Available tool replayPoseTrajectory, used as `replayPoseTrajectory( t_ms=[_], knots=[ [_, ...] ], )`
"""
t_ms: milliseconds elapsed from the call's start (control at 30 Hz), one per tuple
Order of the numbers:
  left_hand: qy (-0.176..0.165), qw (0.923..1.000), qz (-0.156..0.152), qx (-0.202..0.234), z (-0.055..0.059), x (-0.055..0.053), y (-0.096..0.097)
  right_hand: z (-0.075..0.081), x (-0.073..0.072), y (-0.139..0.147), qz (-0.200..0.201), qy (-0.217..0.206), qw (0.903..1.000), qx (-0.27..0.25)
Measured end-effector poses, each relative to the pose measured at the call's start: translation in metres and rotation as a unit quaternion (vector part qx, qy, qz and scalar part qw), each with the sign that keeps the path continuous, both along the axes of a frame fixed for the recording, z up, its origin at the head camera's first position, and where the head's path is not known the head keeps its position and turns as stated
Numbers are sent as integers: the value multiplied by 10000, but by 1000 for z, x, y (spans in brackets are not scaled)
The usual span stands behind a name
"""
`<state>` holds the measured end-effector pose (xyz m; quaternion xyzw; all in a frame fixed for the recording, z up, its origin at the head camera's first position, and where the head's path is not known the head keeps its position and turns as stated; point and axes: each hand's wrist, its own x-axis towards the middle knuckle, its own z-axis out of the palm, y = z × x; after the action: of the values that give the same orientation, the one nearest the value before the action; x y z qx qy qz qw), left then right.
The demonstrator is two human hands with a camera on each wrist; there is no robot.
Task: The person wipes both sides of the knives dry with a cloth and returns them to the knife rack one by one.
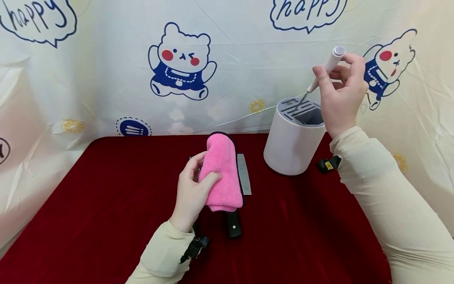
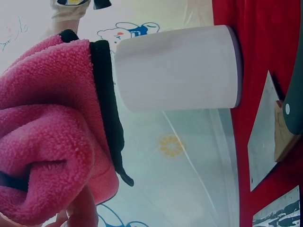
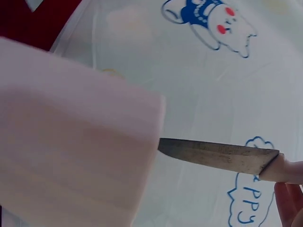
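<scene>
White-handled knife [image 3: 227, 157] at block [image 1: 289, 148] near back edge [image 1: 170, 136], cloth [image 1: 106, 197] leftward

Curtained booth — cartoon-printed sheeting [image 1: 241, 71].

- my head cam: forward, down over red table [image 1: 106, 217]
- my left wrist: sideways, close on pink cloth [image 2: 52, 80]
- my right wrist: tilted, close; all share white holder [image 3: 85, 127]
</scene>
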<state>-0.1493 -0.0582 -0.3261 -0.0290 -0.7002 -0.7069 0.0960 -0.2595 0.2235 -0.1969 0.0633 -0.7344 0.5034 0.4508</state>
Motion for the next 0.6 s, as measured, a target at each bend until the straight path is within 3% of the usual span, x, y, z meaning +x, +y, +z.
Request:
replayPoseTrajectory(
  t_ms=[267, 600],
  knots=[
    [-12, 10000, 6, 20, -1, -1, -2, -5, -14, 2, 103, -313, 9993, 192],
    [-69, 9998, 51, 156, -4, -4, -5, -25, -26, 7, 14, -1221, 9914, 480]
  ],
)
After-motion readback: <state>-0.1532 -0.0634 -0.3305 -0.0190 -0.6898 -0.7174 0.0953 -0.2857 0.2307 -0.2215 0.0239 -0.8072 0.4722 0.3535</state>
